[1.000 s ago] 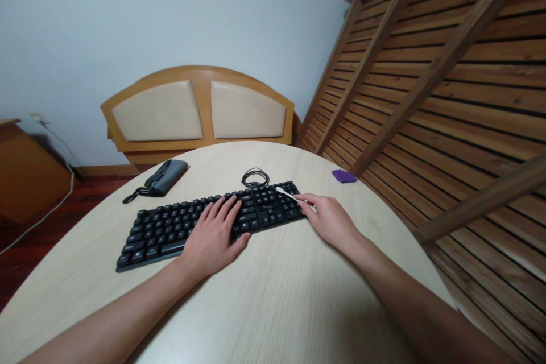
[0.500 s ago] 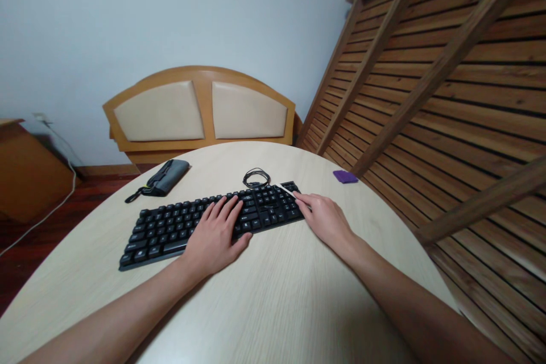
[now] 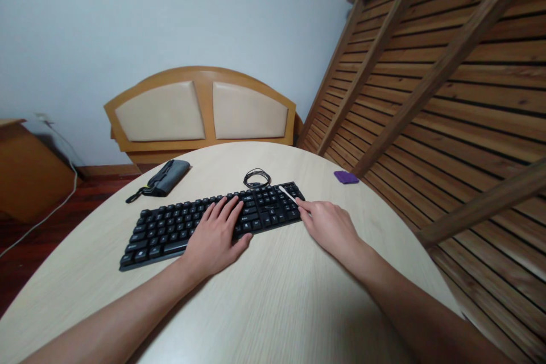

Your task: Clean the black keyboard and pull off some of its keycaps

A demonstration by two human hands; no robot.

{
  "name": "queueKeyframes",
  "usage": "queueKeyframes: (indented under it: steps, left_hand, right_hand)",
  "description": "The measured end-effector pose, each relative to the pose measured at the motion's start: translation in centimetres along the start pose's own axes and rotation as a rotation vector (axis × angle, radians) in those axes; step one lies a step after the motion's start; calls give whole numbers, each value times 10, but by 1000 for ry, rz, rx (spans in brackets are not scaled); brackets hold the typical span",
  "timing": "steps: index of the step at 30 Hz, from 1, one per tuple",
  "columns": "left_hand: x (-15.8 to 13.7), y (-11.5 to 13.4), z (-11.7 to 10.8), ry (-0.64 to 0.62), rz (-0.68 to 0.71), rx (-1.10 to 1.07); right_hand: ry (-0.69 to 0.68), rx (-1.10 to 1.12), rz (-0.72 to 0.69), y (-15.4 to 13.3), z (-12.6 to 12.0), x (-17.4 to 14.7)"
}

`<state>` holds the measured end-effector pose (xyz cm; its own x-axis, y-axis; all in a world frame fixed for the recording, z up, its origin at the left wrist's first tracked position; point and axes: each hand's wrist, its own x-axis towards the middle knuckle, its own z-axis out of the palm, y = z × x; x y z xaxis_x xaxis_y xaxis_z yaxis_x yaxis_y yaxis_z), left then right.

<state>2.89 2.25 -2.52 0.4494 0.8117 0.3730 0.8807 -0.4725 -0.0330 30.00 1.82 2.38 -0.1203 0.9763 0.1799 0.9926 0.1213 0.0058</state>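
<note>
A black keyboard lies at a slant on the table. My left hand rests flat on its middle, fingers spread over the keys and thumb at the front edge; the keys beneath are hidden. At the keyboard's right end, my right hand is closed in a pinch on a white cotton swab. The swab's tip points up and left, over the number pad; whether it touches the keys I cannot tell. Behind the keyboard sits a coiled black cable.
The round pale table carries a grey pouch with a strap at the back left and a purple cloth at the back right. Beyond stand a padded headboard and a leaning slatted wooden frame.
My right hand has shifted slightly right and down, and the cotton swab's tip has moved the same way over the number pad. My left hand stays in place.
</note>
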Motion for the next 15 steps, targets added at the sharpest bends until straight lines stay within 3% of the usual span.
queueKeyframes:
  steps: [15]
  left_hand:
    - [-1, -2, 1, 22, 9, -28]
  right_hand:
    - [-272, -128, 44, -20, -39, -24]
